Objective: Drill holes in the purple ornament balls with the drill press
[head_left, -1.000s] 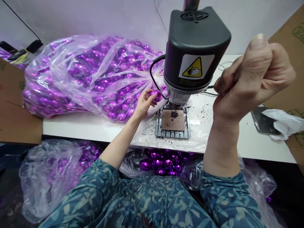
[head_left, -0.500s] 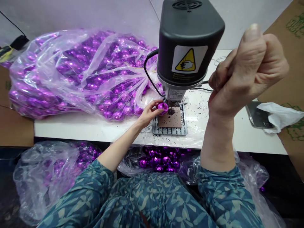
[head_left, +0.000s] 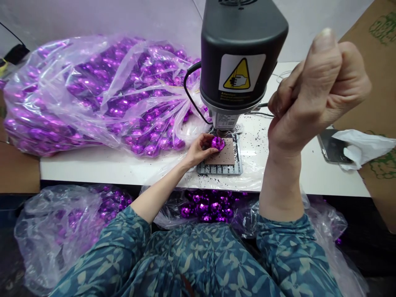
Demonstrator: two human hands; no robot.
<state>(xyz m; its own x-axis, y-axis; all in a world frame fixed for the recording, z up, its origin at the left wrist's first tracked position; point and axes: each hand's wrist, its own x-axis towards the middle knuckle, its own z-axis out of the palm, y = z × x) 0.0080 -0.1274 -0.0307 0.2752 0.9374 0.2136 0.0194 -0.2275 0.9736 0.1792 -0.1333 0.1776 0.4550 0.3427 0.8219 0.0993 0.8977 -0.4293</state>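
Note:
My left hand [head_left: 199,149] pinches a shiny purple faceted ball [head_left: 218,143] between thumb and fingers. The ball is over a brown square board [head_left: 228,156], just below the chuck of a black bench drill press [head_left: 243,45]. Whether the bit touches the ball is hidden. Under the board lies the slotted metal base [head_left: 220,170], sprinkled with dark shavings. My right hand [head_left: 321,90] is raised in a closed fist to the right of the motor housing. What its fingers wrap round is hidden behind the hand.
A large clear bag of purple balls [head_left: 102,95] fills the table's left side. More purple balls [head_left: 207,205] lie in plastic below the front edge. At the right are a phone [head_left: 334,146], a white tissue [head_left: 365,144] and a cardboard box [head_left: 371,82]. Shavings dot the white table [head_left: 315,177].
My left hand has brought the purple ball slightly right, from the board's left corner to under the chuck. My right hand stays closed beside the machine. The whole view has shifted a little.

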